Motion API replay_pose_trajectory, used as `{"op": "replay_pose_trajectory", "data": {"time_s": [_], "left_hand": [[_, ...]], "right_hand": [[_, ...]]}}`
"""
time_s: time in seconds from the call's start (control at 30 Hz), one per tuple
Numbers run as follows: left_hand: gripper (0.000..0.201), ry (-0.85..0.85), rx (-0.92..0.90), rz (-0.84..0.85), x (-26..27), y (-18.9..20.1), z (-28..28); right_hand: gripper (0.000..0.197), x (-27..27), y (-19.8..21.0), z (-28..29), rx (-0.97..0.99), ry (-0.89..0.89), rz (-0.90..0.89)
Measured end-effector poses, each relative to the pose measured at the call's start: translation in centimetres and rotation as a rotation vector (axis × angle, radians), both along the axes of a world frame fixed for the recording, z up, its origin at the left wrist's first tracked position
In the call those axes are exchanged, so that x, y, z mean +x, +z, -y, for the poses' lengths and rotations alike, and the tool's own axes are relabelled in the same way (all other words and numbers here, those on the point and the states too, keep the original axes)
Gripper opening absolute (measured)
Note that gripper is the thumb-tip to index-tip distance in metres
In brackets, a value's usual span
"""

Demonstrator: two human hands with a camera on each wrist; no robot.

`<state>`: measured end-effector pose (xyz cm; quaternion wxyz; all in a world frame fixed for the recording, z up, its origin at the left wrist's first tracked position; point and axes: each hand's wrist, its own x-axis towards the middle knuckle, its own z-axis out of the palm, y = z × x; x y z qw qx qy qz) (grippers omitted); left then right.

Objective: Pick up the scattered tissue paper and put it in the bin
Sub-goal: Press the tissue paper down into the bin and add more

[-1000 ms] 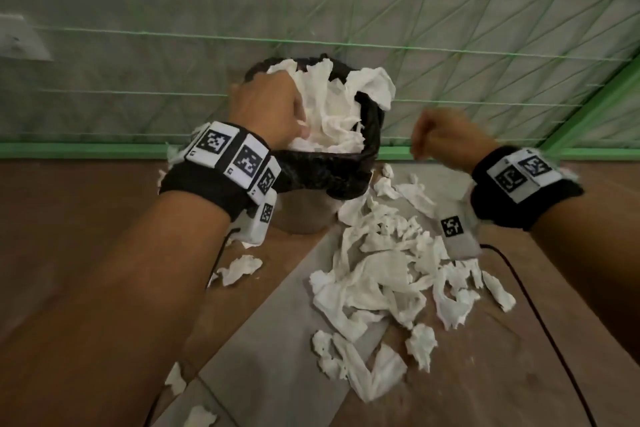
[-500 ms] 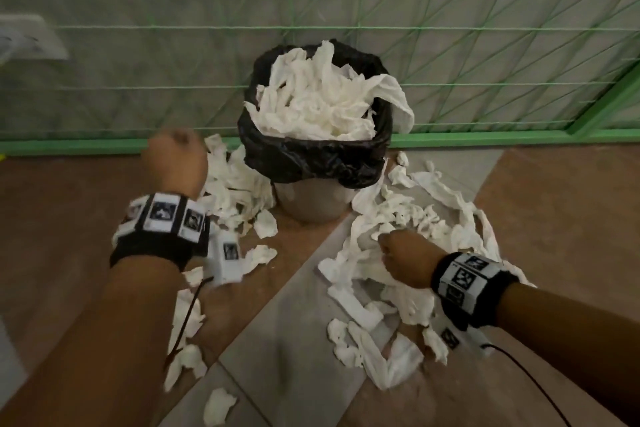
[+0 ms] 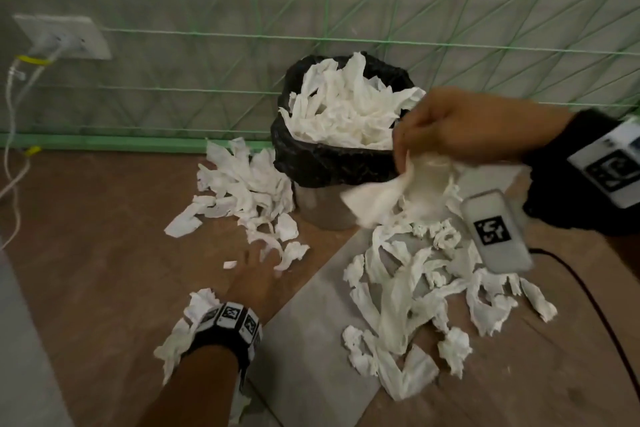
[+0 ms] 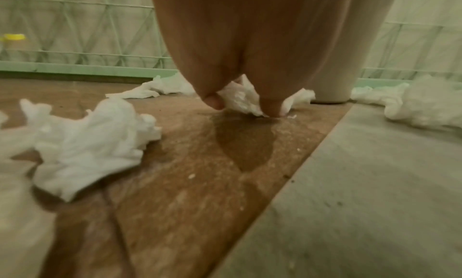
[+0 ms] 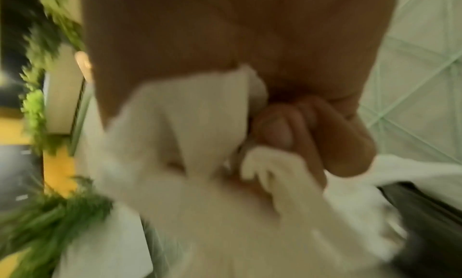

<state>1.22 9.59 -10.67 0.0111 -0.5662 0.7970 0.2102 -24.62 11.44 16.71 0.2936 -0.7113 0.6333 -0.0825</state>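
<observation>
Near scraps: torn tissue paper [image 3: 393, 308] lies in a loose heap on the floor [image 3: 104, 270] at near right, with a few stray bits at near left beside the left wrist.
Left hand [image 3: 258, 274]: low over the floor, its fingers [image 4: 271, 109] coming down on either side of a small crumpled scrap [image 4: 241, 100]; they touch it, but a closed pinch is not yet shown.
Left pile [image 3: 242, 191]: more strips just left of the bin, beyond that hand.
Right hand [image 3: 460, 125]: raised at the bin's right edge, fingers [image 5: 277, 128] curled round a bunch of tissue [image 3: 391, 194] that trails below the hand.
Bin [image 3: 341, 156]: far centre against the netted wall, black liner heaped above the rim.
Handling: the tissue looks very light, soft and easily torn; it should crush to almost nothing. A gathering fistful at the thick middle of a clump probably serves better than tugging a strip's end.
Risk: pieces laid on the full heap may slide off unless pressed down.
</observation>
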Motion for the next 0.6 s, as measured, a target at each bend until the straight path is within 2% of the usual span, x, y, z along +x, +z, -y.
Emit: {"op": "replay_pose_trajectory", "data": {"time_s": [0.07, 0.1, 0.13, 0.17, 0.23, 0.27, 0.3, 0.4, 0.47, 0.5, 0.53, 0.57, 0.6], "left_hand": [[0.055, -0.04, 0.007, -0.035, -0.2, 0.3, 0.0], [0.065, -0.014, 0.056, -0.064, -0.4, 0.9, -0.1], [0.065, -0.012, 0.0, -0.085, -0.6, 1.4, 0.0], [0.053, 0.097, -0.03, -0.166, -1.0, 2.3, 0.0], [0.029, 0.324, 0.009, -0.221, -0.9, 2.9, 0.0], [0.022, 0.413, 0.046, -0.265, -0.6, 2.8, 1.0], [0.021, 0.497, 0.104, -0.354, 0.0, 2.9, 1.5], [0.042, 0.525, 0.053, -0.439, 1.8, 3.3, 3.9], [0.048, 0.559, -0.079, -0.521, 2.2, 6.4, 5.4], [0.049, 0.579, -0.13, -0.585, 2.4, 7.9, 6.3], [0.05, 0.591, -0.173, -0.638, 2.3, 10.0, 7.1], [0.051, 0.601, -0.199, -0.689, 2.3, 11.6, 8.1], [0.048, 0.591, -0.229, -0.755, 2.1, 13.0, 9.1]], "right_hand": [[0.026, -1.0, 2.4, 0.6, -0.185, -0.129, 0.011], [0.024, -1.4, 3.3, 0.9, -0.285, -0.173, -0.055], [0.02, -1.8, 4.0, 1.2, -0.378, -0.203, -0.121], [0.018, -2.3, 4.6, 1.8, -0.472, -0.236, -0.116], [0.02, -2.9, 4.8, 3.3, -0.566, -0.398, 0.075], [0.021, -3.2, 4.5, 4.1, -0.597, -0.457, 0.077], [0.024, -3.3, 4.1, 5.0, -0.607, -0.492, 0.004], [0.029, -2.9, 1.2, 7.3, -0.598, -0.467, -0.22], [0.031, -2.1, -1.7, 8.0, -0.563, -0.381, -0.294], [0.024, -1.6, -3.1, 8.1, -0.528, -0.313, -0.333], [0.016, -1.0, -4.4, 8.1, -0.449, -0.231, -0.36], [0.021, -0.5, -5.4, 8.0, -0.316, -0.15, -0.369], [0.034, 0.0, -6.2, 7.7, -0.155, -0.093, -0.355]]}}
